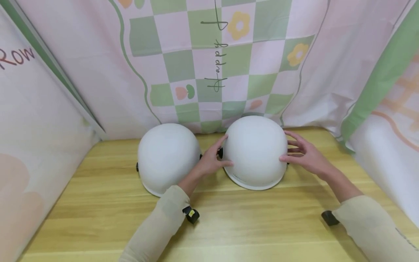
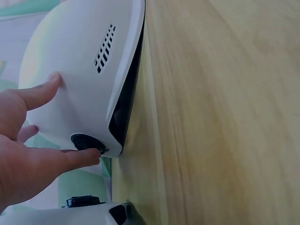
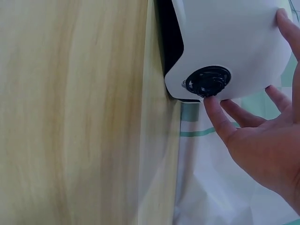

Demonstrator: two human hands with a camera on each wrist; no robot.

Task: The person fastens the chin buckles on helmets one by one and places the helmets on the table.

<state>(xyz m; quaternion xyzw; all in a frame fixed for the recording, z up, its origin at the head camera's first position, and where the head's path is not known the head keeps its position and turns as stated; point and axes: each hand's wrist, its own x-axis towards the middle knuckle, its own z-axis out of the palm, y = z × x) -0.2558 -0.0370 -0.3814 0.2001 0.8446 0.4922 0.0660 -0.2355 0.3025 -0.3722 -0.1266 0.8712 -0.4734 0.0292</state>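
Note:
Two white helmets rest dome-up on the table. Both of my hands are at the right helmet (image 1: 256, 153), one on each side. My left hand (image 1: 212, 160) lies between the two helmets, its fairly straight fingers spread along the right helmet's left side. In the left wrist view, the thumb touches the shell and a finger touches the black round knob (image 2: 86, 142). On the other side, my right hand (image 1: 306, 156) touches the shell with spread, extended fingers. One fingertip meets another black knob (image 3: 207, 81) in the right wrist view. Small vent slots (image 2: 104, 49) mark the shell.
The left helmet (image 1: 168, 156) stands close beside my left forearm. A wooden table (image 1: 235, 225) spans the foreground. Behind it hangs a checked, flowered curtain (image 1: 209, 65), and further printed cloth (image 1: 42, 120) covers the left side. Small black devices are strapped at both wrists.

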